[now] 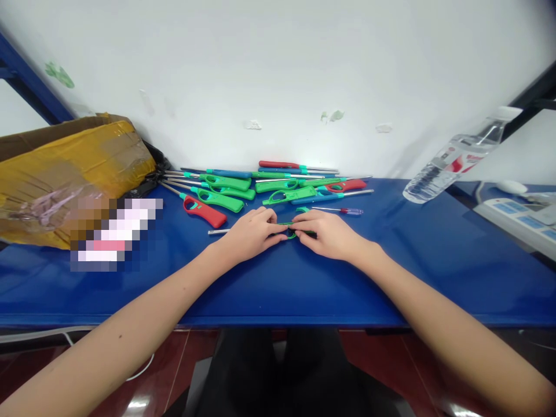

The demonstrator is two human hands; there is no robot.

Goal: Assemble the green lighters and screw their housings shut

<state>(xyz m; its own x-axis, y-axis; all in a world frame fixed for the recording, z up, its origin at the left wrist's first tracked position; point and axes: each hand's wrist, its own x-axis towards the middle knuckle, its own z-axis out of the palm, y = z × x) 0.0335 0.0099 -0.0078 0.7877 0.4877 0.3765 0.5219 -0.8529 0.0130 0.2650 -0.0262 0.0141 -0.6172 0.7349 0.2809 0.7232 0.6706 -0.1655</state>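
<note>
My left hand (256,233) and my right hand (324,233) meet over the blue table, fingers pinched on a green gas lighter (292,236). Most of it is hidden by the fingers; its metal tube (218,231) sticks out to the left beneath my left hand. A dark small part shows between the fingertips, too small to name. Just behind my right hand lies a small green plastic piece (303,209). A screwdriver (351,212) with a clear purple handle rests beyond it, its shaft pointing left.
Several long lighters, such as a red one (208,212) and a green one (222,200), lie along the wall. At left stands a taped cardboard box (65,179). To the right are a tilted water bottle (452,162) and a power strip (521,219). The blue table (278,289) ends near me.
</note>
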